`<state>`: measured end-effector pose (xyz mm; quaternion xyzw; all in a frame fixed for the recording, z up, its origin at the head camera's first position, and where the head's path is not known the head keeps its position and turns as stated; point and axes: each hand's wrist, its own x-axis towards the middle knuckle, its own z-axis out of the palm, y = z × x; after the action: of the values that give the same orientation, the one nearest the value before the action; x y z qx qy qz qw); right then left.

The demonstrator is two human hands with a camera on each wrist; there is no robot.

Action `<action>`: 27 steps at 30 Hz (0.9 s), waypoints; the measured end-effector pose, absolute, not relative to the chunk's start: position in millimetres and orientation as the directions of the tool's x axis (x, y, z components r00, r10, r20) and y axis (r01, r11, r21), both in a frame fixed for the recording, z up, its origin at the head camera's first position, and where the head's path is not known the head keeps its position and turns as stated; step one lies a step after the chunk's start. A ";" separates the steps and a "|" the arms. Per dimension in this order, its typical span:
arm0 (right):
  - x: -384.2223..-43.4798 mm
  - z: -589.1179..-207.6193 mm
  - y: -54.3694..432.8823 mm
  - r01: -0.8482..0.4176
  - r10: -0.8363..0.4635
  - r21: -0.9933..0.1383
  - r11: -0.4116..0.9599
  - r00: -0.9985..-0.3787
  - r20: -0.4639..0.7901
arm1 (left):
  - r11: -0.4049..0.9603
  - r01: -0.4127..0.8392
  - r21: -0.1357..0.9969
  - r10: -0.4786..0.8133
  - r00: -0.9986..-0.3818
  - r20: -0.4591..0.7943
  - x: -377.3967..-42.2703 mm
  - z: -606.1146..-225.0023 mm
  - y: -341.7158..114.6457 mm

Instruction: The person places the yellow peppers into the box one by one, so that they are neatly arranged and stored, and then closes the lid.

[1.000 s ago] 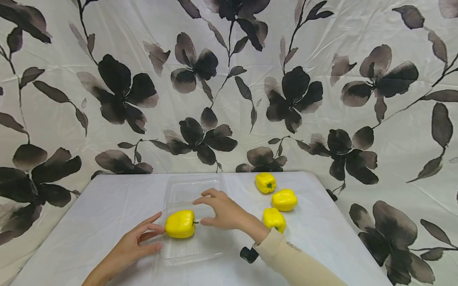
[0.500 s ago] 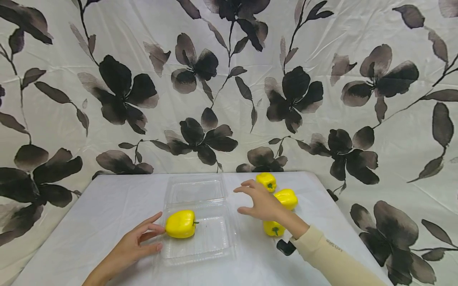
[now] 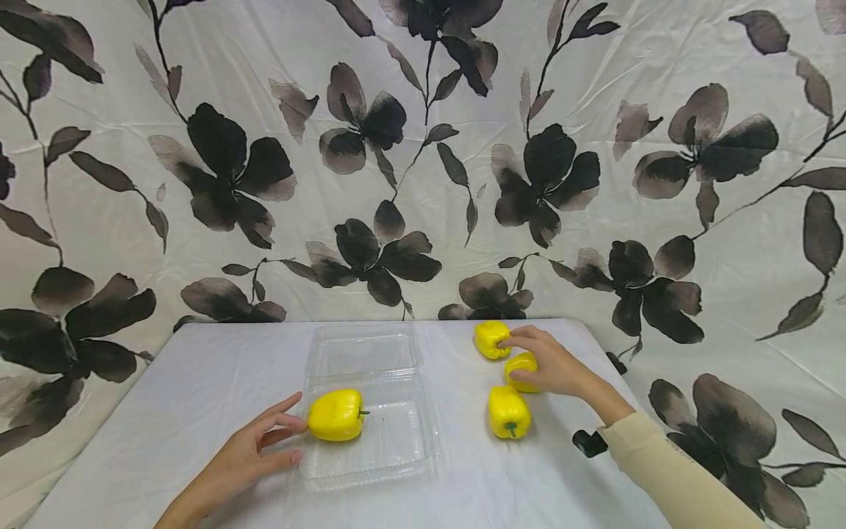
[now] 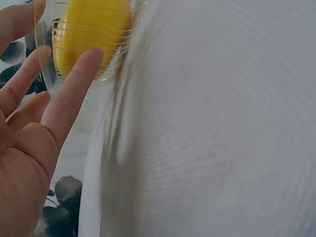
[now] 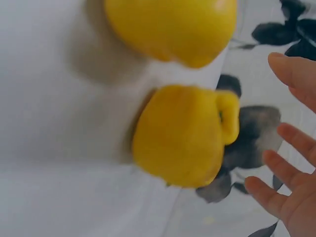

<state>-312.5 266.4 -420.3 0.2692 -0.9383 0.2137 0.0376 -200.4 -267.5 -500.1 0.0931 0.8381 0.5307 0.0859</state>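
Observation:
A yellow bell pepper lies on its side in the left part of a clear plastic clamshell container, its green stem pointing right. My left hand rests at the container's left edge, fingers spread; in the left wrist view a fingertip overlaps the ribbed wall with the pepper behind it. On the right, my right hand reaches with parted fingers around the middle yellow bell pepper, partly hiding it. The right wrist view has these fingers spread apart beside a bell pepper.
Another bell pepper sits near the back edge, and one more lies in front of the middle one. The container's lid lies folded back behind its base. White cloth covers the table; a floral curtain hangs behind.
My right hand has moved right, from over the container to the middle bell pepper of the group. My left hand and the pepper in the container have stayed in place.

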 end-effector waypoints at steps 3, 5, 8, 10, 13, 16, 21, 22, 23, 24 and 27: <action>-316.7 -425.8 280.2 -0.516 -0.485 -0.377 0.769 -0.855 0.181 | 0.415 0.069 0.907 0.249 -0.968 -0.041 -200.7 -499.1 -267.6; -318.7 -429.5 287.4 -0.507 -0.480 -0.380 0.774 -0.861 0.172 | 0.413 0.074 0.908 0.251 -0.967 -0.035 -200.9 -499.0 -267.8; -320.6 -434.0 295.4 -0.500 -0.476 -0.389 0.773 -0.864 0.165 | 0.404 0.093 0.910 0.264 -0.964 -0.019 -200.9 -499.1 -268.0; -322.1 -437.1 300.2 -0.498 -0.476 -0.396 0.771 -0.865 0.161 | 0.398 0.097 0.912 0.267 -0.964 -0.014 -201.0 -499.5 -268.1; -325.0 -441.4 305.8 -0.497 -0.478 -0.403 0.768 -0.865 0.155 | 0.389 0.108 0.915 0.276 -0.961 -0.004 -201.0 -499.6 -268.1; -327.9 -444.9 309.8 -0.487 -0.476 -0.416 0.768 -0.868 0.138 | 0.390 0.110 0.914 0.276 -0.961 -0.002 -201.0 -500.0 -268.3; -331.3 -449.4 314.0 -0.477 -0.475 -0.435 0.764 -0.872 0.121 | 0.393 0.096 0.914 0.267 -0.963 -0.014 -201.1 -502.0 -268.4; -331.5 -450.1 314.6 -0.477 -0.476 -0.437 0.763 -0.871 0.121 | 0.394 0.097 0.914 0.268 -0.963 -0.013 -201.4 -502.1 -268.6; -331.7 -451.0 315.0 -0.477 -0.476 -0.439 0.761 -0.871 0.121 | 0.395 0.097 0.914 0.267 -0.964 -0.013 -201.4 -502.3 -268.7; -332.0 -451.8 315.2 -0.478 -0.477 -0.440 0.760 -0.871 0.122 | 0.396 0.095 0.913 0.265 -0.964 -0.015 -201.5 -502.4 -268.7; -332.6 -453.9 315.5 -0.483 -0.482 -0.441 0.756 -0.867 0.124 | 0.393 0.105 0.913 0.269 -0.963 -0.005 -201.2 -501.5 -269.0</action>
<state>-332.6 315.5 -453.9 0.2575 -0.9370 0.2359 0.0014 -201.2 -269.0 -501.5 0.1127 0.8312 0.5391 0.0759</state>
